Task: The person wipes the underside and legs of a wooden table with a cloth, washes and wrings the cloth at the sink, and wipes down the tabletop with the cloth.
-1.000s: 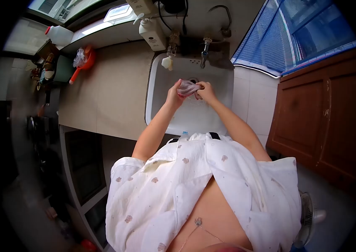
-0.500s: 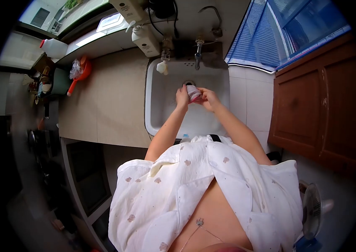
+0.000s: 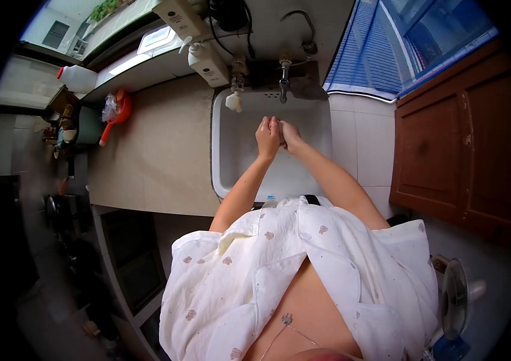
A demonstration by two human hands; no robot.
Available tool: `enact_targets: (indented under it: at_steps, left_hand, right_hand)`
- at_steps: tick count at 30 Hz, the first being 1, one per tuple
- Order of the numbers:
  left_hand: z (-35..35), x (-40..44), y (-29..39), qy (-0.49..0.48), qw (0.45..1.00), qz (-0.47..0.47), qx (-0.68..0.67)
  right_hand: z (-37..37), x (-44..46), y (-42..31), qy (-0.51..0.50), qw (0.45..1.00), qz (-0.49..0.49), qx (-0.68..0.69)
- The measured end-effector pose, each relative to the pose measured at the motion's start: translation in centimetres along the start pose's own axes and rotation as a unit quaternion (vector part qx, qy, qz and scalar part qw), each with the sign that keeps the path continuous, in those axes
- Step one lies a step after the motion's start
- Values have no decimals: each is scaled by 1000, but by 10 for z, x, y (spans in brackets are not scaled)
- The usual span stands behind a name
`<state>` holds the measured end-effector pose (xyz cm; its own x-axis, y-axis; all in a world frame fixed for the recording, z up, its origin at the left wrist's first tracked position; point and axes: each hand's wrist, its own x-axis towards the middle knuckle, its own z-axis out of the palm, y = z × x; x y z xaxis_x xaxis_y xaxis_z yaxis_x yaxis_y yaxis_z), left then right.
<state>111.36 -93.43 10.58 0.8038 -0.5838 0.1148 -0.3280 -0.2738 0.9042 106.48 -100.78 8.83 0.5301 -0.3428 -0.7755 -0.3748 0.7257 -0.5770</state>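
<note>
Closest to me is my white shirt [image 3: 345, 259], dotted with small brownish motifs, and beyond its edge lies the white sink [image 3: 238, 144]. Over the basin my left hand [image 3: 267, 138] and right hand [image 3: 291, 136] are pressed together, palms facing, both clamped on a small bundle [image 3: 281, 132]. Only a sliver of it shows between them; the rest is hidden by my fingers and palms, so I cannot tell its full shape, nor just how each fingertip bears on it.

I judge it to be cloth: light, soft and limp, with nothing brittle about it, so firm squeezing should do no harm. If it is wet, as its place over the basin suggests, it will weigh a little more and may slide against bare skin. I would take hold of it in the thick of the folds, the palms backing it from both sides, rather than by a loose corner that could droop.

Past my hands, at the back of the sink, stands a metal tap [image 3: 284, 81], and left of it a pale lump [image 3: 233, 101] sits below a second fitting; what it is I cannot tell. Behind that is a white pump bottle [image 3: 208, 65]. Well off to the left, on the beige counter [image 3: 165, 144], lies a red dipper [image 3: 124, 107] beside a crumpled clear bag [image 3: 111, 109]
</note>
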Motion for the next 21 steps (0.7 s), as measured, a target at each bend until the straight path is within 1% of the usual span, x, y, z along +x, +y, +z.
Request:
enact_targets:
  at_steps: [1, 2, 3, 4, 6, 7, 8, 9, 10, 11, 12, 13, 14, 17, 19, 20, 21]
  left_hand:
    - [2, 0, -4, 0, 1000, 0, 2]
    - [4, 0, -9, 10, 1000, -28, 8]
    - [7, 0, -16, 20, 998, -56, 14]
    - [12, 1, -29, 20, 998, -56, 16]
    - [22, 4, -50, 0, 991, -82, -109]
    - [16, 4, -33, 0, 991, -83, -109]
    - [9, 2, -15, -30, 957, -182, -224]
    - [5, 2, -2, -60, 899, -277, -334]
    - [11, 4, -19, -59, 899, -278, -334]
    - [19, 8, -40, -110, 848, -302, -421]
    - [19, 11, -37, -160, 786, -322, -502]
    - [18, 10, -35, -160, 786, -324, -502]
    - [16, 8, -32, -167, 787, -348, -481]
    - [-9, 5, 29, -186, 787, -416, -417]
    - [-5, 6, 11, -193, 785, -437, -395]
    - [9, 10, -31, -257, 769, -404, -424]
    - [16, 12, -54, -318, 748, -369, -451]
  right_hand:
    - [7, -1, -1, 95, 994, -52, -30]
    - [-6, 60, 35, -2, 967, -251, -34]
    - [-2, 50, 27, 81, 956, -255, -117]
    - [1, 42, 21, 133, 934, -273, -187]
    - [5, 26, 15, 155, 889, -317, -293]
    - [6, 19, 12, 161, 862, -340, -339]
    - [6, 14, 8, 161, 835, -361, -383]
    - [6, 9, 4, 152, 805, -386, -423]
    - [5, 3, 1, 145, 771, -413, -462]
    - [4, -2, -4, 132, 738, -439, -495]
    - [3, -6, -8, 115, 701, -467, -526]
    - [1, -9, -12, 94, 661, -498, -553]
    - [-1, -12, -17, 70, 621, -529, -574]
    - [-7, -19, -28, 6, 524, -598, -606]
    - [-11, -18, -30, -21, 489, -625, -608]
    - [-12, -14, -29, -22, 485, -627, -609]
    - [-12, -9, -27, -22, 485, -626, -610]
